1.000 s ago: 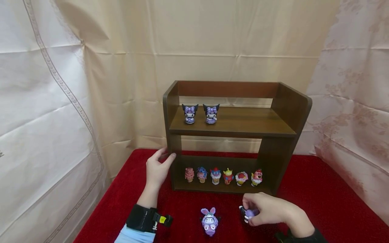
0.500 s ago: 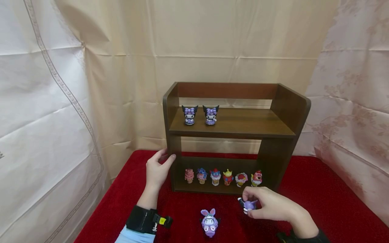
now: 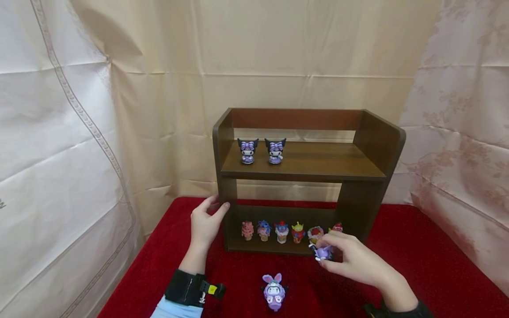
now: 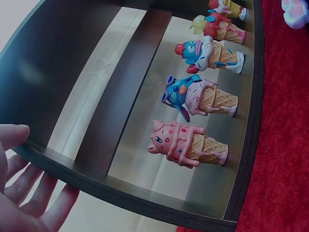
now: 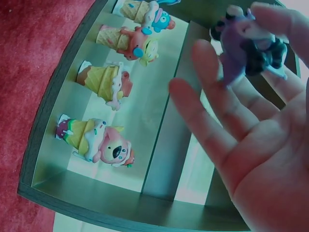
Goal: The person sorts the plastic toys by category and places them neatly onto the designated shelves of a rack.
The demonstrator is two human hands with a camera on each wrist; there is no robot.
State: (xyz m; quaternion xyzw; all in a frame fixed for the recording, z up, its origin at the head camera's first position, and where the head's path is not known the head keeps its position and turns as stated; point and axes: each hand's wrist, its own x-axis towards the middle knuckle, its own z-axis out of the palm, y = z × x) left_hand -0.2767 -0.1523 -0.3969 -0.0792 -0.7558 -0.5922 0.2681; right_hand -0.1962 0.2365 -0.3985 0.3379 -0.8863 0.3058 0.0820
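My right hand [image 3: 351, 256] pinches a small purple-and-black figurine [image 3: 323, 253] between thumb and fingers, just in front of the lower shelf's right end. In the right wrist view the figurine [image 5: 241, 46] sits up at the fingertips, its face not clear. My left hand [image 3: 204, 221] grips the left side panel of the dark brown shelf unit [image 3: 306, 176], thumb on its front edge and fingers along the outside. Two similar figurines with black pointed ears and purple bows, one at the left [image 3: 248, 151] and another beside it [image 3: 275, 151], stand on the upper shelf.
A row of several ice-cream-cone figurines [image 3: 282, 232] stands on the lower shelf; the rightmost is partly hidden by my right hand. A purple bunny-eared figurine [image 3: 274, 292] lies on the red cloth [image 3: 159, 269] in front. Pale curtains [image 3: 302, 53] hang behind and at both sides.
My right hand has lifted the purple-and-black figurine from near the cloth and moved it up toward the lower shelf. My left hand has stayed on the side panel.
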